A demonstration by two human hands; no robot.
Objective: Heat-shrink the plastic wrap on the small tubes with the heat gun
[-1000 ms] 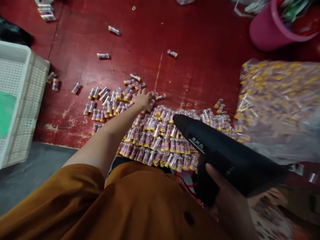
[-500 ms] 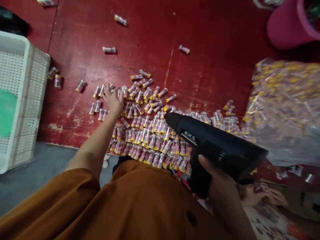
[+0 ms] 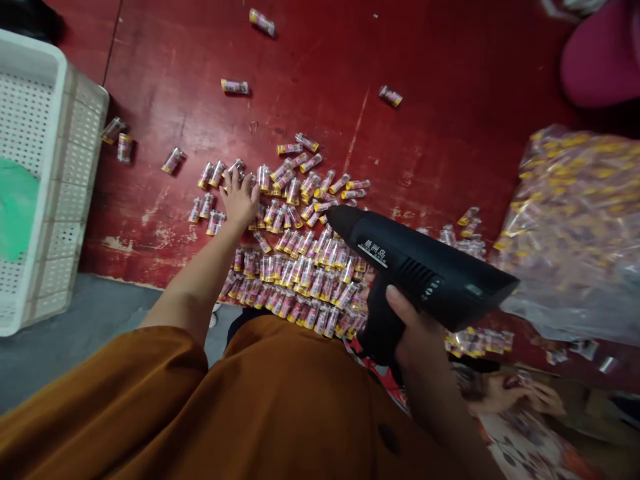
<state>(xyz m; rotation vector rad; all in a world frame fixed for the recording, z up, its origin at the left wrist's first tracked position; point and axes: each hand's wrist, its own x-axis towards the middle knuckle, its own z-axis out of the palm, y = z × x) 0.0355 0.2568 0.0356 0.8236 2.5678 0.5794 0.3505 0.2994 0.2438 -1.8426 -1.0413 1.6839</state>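
Observation:
My right hand (image 3: 407, 320) is wrapped round the grip of a black heat gun or blower (image 3: 415, 260) with white lettering on its side. Its nozzle (image 3: 339, 219) points left, over many small clear tubes with yellow ends and pinkish labels (image 3: 305, 270). Those nearest my body lie in packed rows; farther off they are scattered loosely. My left hand (image 3: 241, 200) has its fingers spread over a few tubes at the left end of the pile, touching or just above them; I cannot tell which. It does not grip anything I can see.
A white perforated crate (image 3: 83, 133) with something green inside stands at the left. On the right lies a clear bag full of tubes (image 3: 580, 200), with a pink bucket (image 3: 595, 60) behind it. Another person's hands (image 3: 525, 393) hold a small item at lower right. The red table (image 3: 175, 53) bears stray tubes.
The view has shifted a little, so the tabletop sits farther right. Relative to the tubes, the heat gun has moved slightly left. My left hand stays spread over the same left-side tubes.

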